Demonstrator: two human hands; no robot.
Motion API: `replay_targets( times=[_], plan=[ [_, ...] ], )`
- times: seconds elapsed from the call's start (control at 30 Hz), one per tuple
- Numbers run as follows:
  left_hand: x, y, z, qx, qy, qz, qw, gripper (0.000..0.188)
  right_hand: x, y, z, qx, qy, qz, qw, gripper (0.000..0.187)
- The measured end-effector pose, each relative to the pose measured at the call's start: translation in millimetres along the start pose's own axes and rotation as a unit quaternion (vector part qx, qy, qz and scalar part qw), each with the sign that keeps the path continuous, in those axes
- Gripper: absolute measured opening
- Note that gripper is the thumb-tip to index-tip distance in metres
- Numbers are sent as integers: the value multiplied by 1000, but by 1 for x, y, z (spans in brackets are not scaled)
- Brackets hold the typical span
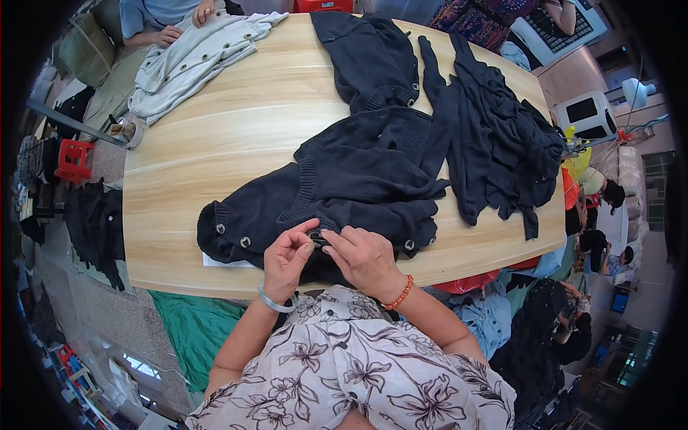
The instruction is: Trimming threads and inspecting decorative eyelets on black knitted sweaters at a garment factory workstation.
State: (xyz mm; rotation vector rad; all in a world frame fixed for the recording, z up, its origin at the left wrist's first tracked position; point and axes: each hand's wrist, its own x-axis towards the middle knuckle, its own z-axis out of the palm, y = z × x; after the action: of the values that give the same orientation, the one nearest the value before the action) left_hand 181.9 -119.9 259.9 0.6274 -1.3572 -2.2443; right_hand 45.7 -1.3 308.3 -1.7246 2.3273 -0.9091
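Observation:
A dark navy knit cardigan (365, 165) lies spread over the near part of the table, with ribbed edges and round buttons (246, 242) along its near side. At its near edge my left hand (288, 251) pinches with thumb and forefinger beside a button on the cloth. Close against it, my right hand (362, 259) has its fingers closed on the same edge of the cardigan. Whether a needle or thread is between the fingertips is too small to tell. A pale bangle is on my left wrist and an orange bead bracelet on my right.
More dark knit garments lie on the wooden table (201, 158), one at the far middle (373, 61) and a heap at the right (502, 143). Across the far left, another person's hands (172, 32) touch a light grey cardigan (193, 68). A green cloth (197, 333) hangs below the near left edge.

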Motion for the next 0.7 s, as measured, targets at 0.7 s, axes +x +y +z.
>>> replay_targets(
  times=[0.7],
  plan=[
    [14, -38, 1, 12, 112, 41, 993, 13, 1, 16, 38, 209, 23, 99, 973, 31]
  ],
)
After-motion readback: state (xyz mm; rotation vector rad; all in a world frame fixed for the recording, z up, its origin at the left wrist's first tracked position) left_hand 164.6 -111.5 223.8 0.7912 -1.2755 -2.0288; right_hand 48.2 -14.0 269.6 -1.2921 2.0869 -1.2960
